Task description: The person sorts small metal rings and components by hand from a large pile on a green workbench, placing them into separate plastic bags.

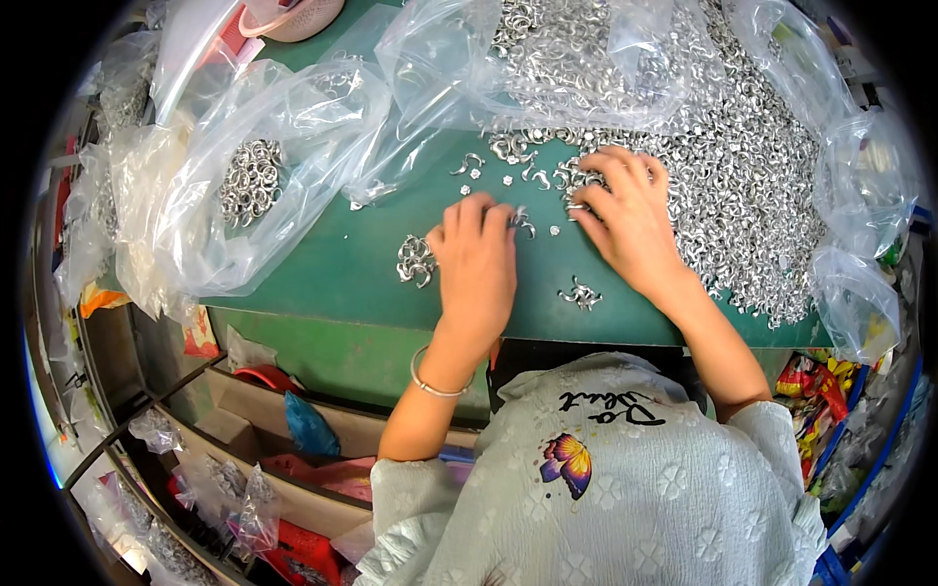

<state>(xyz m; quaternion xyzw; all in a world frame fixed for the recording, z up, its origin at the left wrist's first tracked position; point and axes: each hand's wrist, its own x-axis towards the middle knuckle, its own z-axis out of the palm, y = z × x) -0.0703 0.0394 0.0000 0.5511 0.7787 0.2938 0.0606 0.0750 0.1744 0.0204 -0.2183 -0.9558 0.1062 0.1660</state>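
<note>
My left hand (477,262) is over the green tabletop, its fingers curled down and their tips hidden. Beside its thumb side lies a small pile of shiny curved metal pieces (416,261). A few more metal pieces (525,221) lie by its other side; I cannot make out what is inside the fingers. My right hand (630,220) rests at the left edge of a large heap of silvery metal pieces (747,186). Its fingers are bent and apart, with loose curved pieces (576,181) against the tips. A small cluster of pieces (581,293) lies between my forearms.
A clear plastic bag (322,127) at the left holds metal rings (251,184). More clear plastic (576,98) lies over the heap's far side. A pink basket (303,20) stands at the far left. Below the green table's edge (322,314) are open drawers (244,400) with bags.
</note>
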